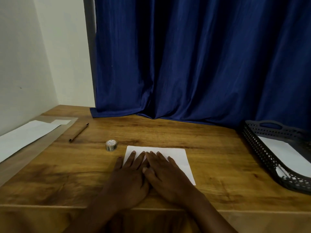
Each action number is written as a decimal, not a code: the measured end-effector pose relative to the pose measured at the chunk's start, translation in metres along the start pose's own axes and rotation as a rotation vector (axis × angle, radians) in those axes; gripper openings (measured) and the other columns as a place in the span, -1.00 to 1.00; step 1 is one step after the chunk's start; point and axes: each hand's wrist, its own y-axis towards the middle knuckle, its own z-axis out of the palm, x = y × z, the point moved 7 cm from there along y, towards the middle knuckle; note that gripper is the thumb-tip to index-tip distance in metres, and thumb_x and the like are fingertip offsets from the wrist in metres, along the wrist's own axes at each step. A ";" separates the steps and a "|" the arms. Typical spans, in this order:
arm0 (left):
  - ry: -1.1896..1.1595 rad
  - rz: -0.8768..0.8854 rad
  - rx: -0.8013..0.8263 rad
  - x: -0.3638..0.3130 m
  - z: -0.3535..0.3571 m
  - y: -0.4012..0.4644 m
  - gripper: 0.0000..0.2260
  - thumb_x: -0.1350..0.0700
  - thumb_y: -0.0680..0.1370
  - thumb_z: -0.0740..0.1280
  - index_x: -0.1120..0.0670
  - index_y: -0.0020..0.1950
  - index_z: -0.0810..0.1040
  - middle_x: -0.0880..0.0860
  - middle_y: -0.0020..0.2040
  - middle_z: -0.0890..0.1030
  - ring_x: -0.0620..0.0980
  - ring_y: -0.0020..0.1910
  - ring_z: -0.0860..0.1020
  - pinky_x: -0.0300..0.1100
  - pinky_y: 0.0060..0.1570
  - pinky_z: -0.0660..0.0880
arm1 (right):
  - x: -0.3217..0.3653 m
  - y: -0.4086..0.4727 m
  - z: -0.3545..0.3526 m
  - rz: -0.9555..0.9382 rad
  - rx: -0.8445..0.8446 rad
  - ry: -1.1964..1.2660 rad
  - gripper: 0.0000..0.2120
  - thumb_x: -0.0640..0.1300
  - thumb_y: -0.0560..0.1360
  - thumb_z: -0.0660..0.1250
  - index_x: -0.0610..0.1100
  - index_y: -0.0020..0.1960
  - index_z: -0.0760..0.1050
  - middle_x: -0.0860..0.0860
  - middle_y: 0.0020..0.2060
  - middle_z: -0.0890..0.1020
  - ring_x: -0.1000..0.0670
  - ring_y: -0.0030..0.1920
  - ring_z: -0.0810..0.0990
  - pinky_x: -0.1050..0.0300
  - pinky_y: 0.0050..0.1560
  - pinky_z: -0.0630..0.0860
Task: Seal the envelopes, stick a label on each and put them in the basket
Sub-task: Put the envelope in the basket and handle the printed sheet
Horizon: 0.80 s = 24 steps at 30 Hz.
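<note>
A white envelope (178,158) lies flat on the wooden table (218,165), just in front of me. My left hand (129,177) and my right hand (165,175) both press down flat on it, fingers spread, side by side; they cover its near left part. A small roll of patterned tape (111,145) stands just left of the envelope's far corner. At the right edge sits a dark perforated basket (262,153) with a white envelope (289,153) inside.
A brown pen (78,132) lies left of the tape. More white envelopes (25,137) rest on a clear sheet at the far left. A blue curtain (202,64) hangs behind the table, its hem on the tabletop. A white wall stands at left.
</note>
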 end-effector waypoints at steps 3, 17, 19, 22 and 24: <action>-0.021 -0.008 0.001 0.001 0.000 0.000 -0.25 -0.35 0.45 -0.38 -0.15 0.63 -0.25 -0.13 0.63 -0.26 -0.09 0.57 -0.35 0.08 0.52 -0.34 | -0.012 -0.002 -0.001 0.029 0.030 0.011 -0.18 0.50 0.51 -0.24 0.09 0.64 -0.11 0.14 0.63 -0.06 0.17 0.59 -0.19 0.07 0.55 -0.25; -0.013 -0.148 0.045 -0.004 -0.009 0.002 -0.36 -0.32 0.65 -0.16 -0.05 0.66 -0.15 -0.04 0.66 -0.17 0.02 0.62 -0.26 0.19 0.54 -0.28 | -0.071 -0.021 -0.016 0.214 -0.043 -0.224 -0.33 0.35 0.61 -0.20 0.10 0.63 -0.17 0.08 0.63 -0.14 0.05 0.61 -0.22 -0.02 0.53 -0.24; 0.024 -0.127 -0.018 -0.022 -0.018 0.009 -0.39 -0.27 0.67 -0.14 -0.03 0.66 -0.11 -0.01 0.67 -0.12 0.07 0.63 -0.24 0.24 0.53 -0.29 | -0.070 -0.021 -0.016 0.207 -0.052 -0.222 -0.34 0.33 0.62 -0.19 0.09 0.63 -0.15 0.08 0.63 -0.12 0.05 0.61 -0.21 -0.03 0.55 -0.21; 0.005 0.024 -0.058 -0.053 -0.023 0.024 -0.44 -0.17 0.69 -0.07 -0.06 0.66 -0.12 -0.03 0.67 -0.11 0.05 0.63 -0.24 0.23 0.55 -0.27 | -0.068 -0.023 -0.018 0.193 -0.056 -0.206 -0.36 0.30 0.64 -0.19 0.07 0.64 -0.13 0.07 0.64 -0.11 0.05 0.61 -0.21 -0.04 0.57 -0.18; -0.032 0.076 0.004 -0.057 -0.019 0.034 -0.45 -0.13 0.71 -0.04 -0.08 0.66 -0.13 -0.05 0.67 -0.12 0.02 0.63 -0.23 0.19 0.57 -0.23 | -0.068 -0.024 -0.018 0.187 -0.048 -0.202 -0.39 0.26 0.65 -0.18 0.07 0.64 -0.13 0.07 0.64 -0.11 0.06 0.61 -0.21 -0.04 0.58 -0.18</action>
